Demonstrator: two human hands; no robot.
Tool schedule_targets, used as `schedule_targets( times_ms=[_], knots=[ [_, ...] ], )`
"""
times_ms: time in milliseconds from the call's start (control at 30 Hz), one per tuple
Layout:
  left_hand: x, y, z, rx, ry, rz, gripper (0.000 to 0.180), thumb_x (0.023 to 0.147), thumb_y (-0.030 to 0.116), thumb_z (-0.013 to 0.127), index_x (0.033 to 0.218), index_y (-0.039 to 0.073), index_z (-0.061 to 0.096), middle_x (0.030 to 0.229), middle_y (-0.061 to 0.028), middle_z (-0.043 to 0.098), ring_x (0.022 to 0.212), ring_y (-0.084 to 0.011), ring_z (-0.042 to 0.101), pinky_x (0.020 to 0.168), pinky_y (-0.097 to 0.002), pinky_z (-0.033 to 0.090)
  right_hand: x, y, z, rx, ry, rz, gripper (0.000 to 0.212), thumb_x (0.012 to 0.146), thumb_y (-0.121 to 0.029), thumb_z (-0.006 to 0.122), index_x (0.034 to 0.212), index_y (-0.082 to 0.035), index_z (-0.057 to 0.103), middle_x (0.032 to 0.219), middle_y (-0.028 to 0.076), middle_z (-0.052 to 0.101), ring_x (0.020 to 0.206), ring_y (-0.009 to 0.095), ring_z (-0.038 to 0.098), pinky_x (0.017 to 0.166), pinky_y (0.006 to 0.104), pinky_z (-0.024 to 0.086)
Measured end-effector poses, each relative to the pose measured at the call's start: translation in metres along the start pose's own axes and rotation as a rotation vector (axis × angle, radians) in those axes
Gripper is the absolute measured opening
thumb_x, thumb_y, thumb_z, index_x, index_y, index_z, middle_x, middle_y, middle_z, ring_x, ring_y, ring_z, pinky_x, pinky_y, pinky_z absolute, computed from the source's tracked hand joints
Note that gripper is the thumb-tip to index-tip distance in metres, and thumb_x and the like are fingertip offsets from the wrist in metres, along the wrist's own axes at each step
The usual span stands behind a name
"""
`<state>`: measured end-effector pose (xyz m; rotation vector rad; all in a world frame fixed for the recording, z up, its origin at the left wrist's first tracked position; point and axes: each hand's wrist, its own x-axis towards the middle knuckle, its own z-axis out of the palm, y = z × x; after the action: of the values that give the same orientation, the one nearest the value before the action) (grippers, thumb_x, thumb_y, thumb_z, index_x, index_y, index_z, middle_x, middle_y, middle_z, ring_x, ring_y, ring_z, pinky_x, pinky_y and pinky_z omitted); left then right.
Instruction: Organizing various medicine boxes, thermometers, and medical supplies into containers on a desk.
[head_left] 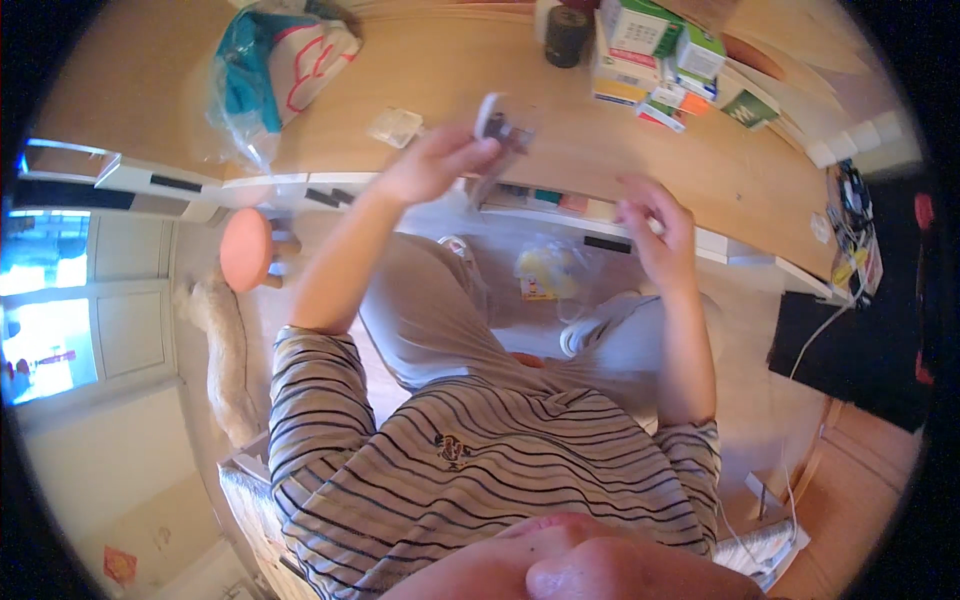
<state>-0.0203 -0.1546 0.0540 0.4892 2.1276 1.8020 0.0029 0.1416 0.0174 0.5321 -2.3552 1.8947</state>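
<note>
Over the near part of the wooden desk (570,130), my left hand (435,165) is closed on a small white and dark object (493,118). Motion blurs that object, so its kind is unclear. My right hand (665,235) hangs off the desk's front edge with its fingers curled. A small white piece (655,226) shows between thumb and fingers, too small to name. Below the desk edge a drawer (545,198) stands partly pulled out, with several small coloured items in it. Beyond my left hand lies a small clear packet (396,127).
Several boxes (650,60) and a dark jar (567,38) stand at the back right. A teal and white plastic bag (275,75) lies far left. Cables (852,220) crowd the right end. An orange stool (247,250) and a light-furred dog (225,350) are left.
</note>
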Motion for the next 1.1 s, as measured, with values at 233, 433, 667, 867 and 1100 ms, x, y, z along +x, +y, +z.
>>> schedule_targets(
  times_ms=[233,433,667,867,1100],
  knots=[
    [0.058,-0.009,0.09,-0.337,-0.237,0.076,0.035,0.099,0.032,0.039,0.1,0.004,0.059,0.065,0.0033,0.048,0.058,-0.0049,0.041,0.054,-0.0208,0.034,0.042,-0.017,0.003,0.294,-0.052,0.057,0.025,0.083,-0.02,0.068,0.101,-0.002,0.062,0.065,-0.003,0.057,0.054,0.002,0.047,0.05,0.0175,0.037],
    [0.068,-0.036,0.1,-0.236,-0.278,-0.042,0.037,0.101,0.032,0.033,0.097,0.002,0.055,0.056,0.0025,0.042,0.049,-0.0057,0.036,0.047,-0.0215,0.031,0.044,0.024,-0.036,0.259,0.262,0.251,0.019,0.086,-0.022,0.064,0.089,-0.004,0.064,0.066,-0.005,0.057,0.052,0.001,0.04,0.046,0.0184,0.03],
    [0.09,-0.051,0.104,-0.469,-0.172,-0.107,0.048,0.1,0.039,0.028,0.111,-0.002,0.051,0.055,0.0013,0.039,0.047,-0.0076,0.033,0.048,-0.0227,0.029,0.048,0.084,-0.059,-0.197,0.327,0.179,0.024,0.078,-0.029,0.072,0.088,-0.008,0.065,0.059,-0.002,0.054,0.049,0.008,0.044,0.047,0.024,0.034],
    [0.105,-0.044,0.107,-0.605,-0.212,-0.142,0.046,0.099,0.039,0.032,0.111,-0.002,0.051,0.056,0.001,0.04,0.047,-0.008,0.033,0.047,-0.0228,0.028,0.054,0.082,-0.044,-0.618,0.031,0.36,0.037,0.071,-0.034,0.076,0.096,-0.008,0.065,0.067,0.009,0.063,0.059,0.024,0.061,0.057,0.0355,0.047],
    [0.119,-0.048,0.118,-0.664,-0.293,-0.189,0.045,0.097,0.039,0.038,0.109,-0.001,0.052,0.057,0.0024,0.038,0.047,-0.0067,0.031,0.046,-0.0225,0.026,0.056,0.075,-0.048,-0.533,0.196,0.287,0.035,0.077,-0.025,0.072,0.107,-0.008,0.063,0.073,0.005,0.064,0.065,0.017,0.062,0.06,0.0307,0.048]
  ],
)
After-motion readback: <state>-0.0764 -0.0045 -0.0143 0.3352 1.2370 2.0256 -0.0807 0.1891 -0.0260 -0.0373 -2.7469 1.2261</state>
